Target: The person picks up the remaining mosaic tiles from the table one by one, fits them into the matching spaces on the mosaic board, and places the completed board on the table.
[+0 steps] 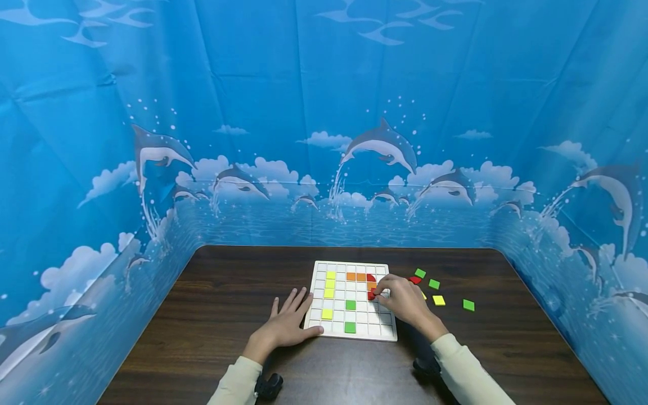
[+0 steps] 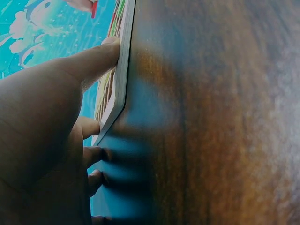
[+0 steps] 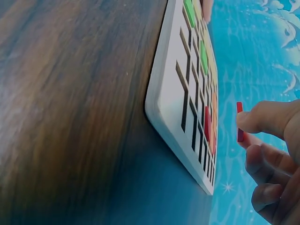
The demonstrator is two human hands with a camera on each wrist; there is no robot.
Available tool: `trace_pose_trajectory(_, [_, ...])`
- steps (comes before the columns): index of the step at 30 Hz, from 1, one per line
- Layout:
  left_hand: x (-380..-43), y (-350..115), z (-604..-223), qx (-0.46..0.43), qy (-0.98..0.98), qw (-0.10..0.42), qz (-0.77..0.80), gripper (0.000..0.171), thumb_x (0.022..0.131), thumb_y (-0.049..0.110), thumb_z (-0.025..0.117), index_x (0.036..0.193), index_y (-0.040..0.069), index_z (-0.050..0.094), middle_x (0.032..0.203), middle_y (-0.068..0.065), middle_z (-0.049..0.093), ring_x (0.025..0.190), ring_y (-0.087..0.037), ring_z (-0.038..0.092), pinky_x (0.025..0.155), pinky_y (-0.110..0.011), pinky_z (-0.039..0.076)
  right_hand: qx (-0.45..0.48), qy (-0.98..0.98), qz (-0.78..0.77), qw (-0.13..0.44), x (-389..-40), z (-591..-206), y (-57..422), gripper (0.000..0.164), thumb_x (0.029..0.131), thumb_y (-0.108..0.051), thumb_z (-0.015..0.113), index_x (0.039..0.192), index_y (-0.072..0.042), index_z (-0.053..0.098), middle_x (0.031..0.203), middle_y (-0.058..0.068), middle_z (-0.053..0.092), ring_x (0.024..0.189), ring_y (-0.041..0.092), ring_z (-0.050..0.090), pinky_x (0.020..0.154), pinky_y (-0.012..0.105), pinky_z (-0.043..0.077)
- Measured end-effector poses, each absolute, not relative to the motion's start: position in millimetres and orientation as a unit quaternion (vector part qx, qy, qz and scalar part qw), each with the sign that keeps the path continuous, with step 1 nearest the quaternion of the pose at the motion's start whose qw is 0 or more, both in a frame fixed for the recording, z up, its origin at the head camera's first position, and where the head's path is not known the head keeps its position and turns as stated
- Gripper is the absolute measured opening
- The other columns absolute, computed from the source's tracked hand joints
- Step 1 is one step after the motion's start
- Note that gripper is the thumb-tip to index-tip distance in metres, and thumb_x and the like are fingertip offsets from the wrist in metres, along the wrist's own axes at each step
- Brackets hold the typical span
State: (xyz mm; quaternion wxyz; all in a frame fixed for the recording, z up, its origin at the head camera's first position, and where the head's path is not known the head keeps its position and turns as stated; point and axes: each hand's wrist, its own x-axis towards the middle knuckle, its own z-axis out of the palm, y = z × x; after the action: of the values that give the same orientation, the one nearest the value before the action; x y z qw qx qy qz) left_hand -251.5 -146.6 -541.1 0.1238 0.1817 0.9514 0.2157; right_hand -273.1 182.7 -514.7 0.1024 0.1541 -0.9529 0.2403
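Observation:
A white grid board [image 1: 358, 331] lies on the dark wooden table with yellow, green, orange and red tiles in some of its squares. My left hand [image 1: 284, 328] is spread flat at the board's near left corner, its thumb touching the front edge and its fingers along the left side. Over the board's right part, my right hand [image 1: 405, 298] pinches a thin red tile [image 3: 240, 123] between thumb and fingertip. That tile is held edge-on above the surface in the right wrist view. Beneath it sit a red tile [image 3: 207, 123] and orange tiles [image 1: 356, 277].
Loose tiles lie right of the board: green tiles [image 1: 468, 305], a yellow tile [image 1: 439, 300] and a red tile [image 1: 415, 279], with another yellow one partly hidden by the right hand. A blue dolphin-print curtain [image 1: 324, 135] surrounds the table's far and side edges.

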Motion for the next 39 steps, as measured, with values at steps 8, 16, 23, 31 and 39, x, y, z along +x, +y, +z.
trace_pose_trajectory(8, [-251,-149,-545,0.181,0.950,0.118,0.227,0.104,0.094,0.077,0.060,0.172,0.018,0.024,0.181,-0.011,0.014,0.168,-0.038,0.006,0.127,-0.076,-0.003,0.180,-0.952,0.227,0.098,-279,-519,168,0.007,0.085,-0.013,0.090,0.088,-0.018,0.085,0.100,-0.002,0.078,0.083,0.015,0.070,0.061,0.029,0.053])
trace_pose_trajectory(16, [-245,-145,-530,0.179,0.949,0.131,0.224,0.099,0.097,0.069,0.062,0.171,0.014,0.026,0.180,-0.014,0.016,0.167,-0.040,0.007,0.128,-0.075,-0.003,0.194,-0.955,0.207,0.090,-287,-525,156,0.007,0.085,-0.015,0.090,0.087,-0.019,0.085,0.100,-0.004,0.077,0.077,0.008,0.065,0.059,0.025,0.049])
trace_pose_trajectory(23, [-248,-146,-536,0.185,0.950,0.117,0.221,0.099,0.098,0.073,0.059,0.171,0.015,0.026,0.180,-0.014,0.016,0.167,-0.040,0.007,0.126,-0.078,-0.002,0.195,-0.955,0.209,0.074,-292,-527,153,0.008,0.086,-0.012,0.089,0.087,-0.019,0.084,0.097,-0.005,0.076,0.076,0.008,0.062,0.060,0.028,0.048])
trace_pose_trajectory(31, [-249,-147,-538,0.187,0.949,0.114,0.228,0.102,0.096,0.074,0.060,0.171,0.015,0.026,0.179,-0.016,0.016,0.167,-0.042,0.007,0.125,-0.079,-0.002,0.223,-0.959,0.157,0.077,-294,-525,151,0.012,0.088,-0.009,0.087,0.088,-0.020,0.085,0.101,-0.005,0.073,0.076,0.010,0.062,0.056,0.027,0.046])
trace_pose_trajectory(39, [-246,-144,-531,0.173,0.955,0.125,0.207,0.097,0.098,0.067,0.064,0.171,0.015,0.026,0.180,-0.012,0.017,0.167,-0.038,0.010,0.128,-0.075,0.002,0.222,-0.960,0.163,0.052,-291,-522,152,0.015,0.091,-0.006,0.083,0.097,-0.019,0.087,0.110,-0.002,0.076,0.087,0.014,0.067,0.062,0.029,0.051])
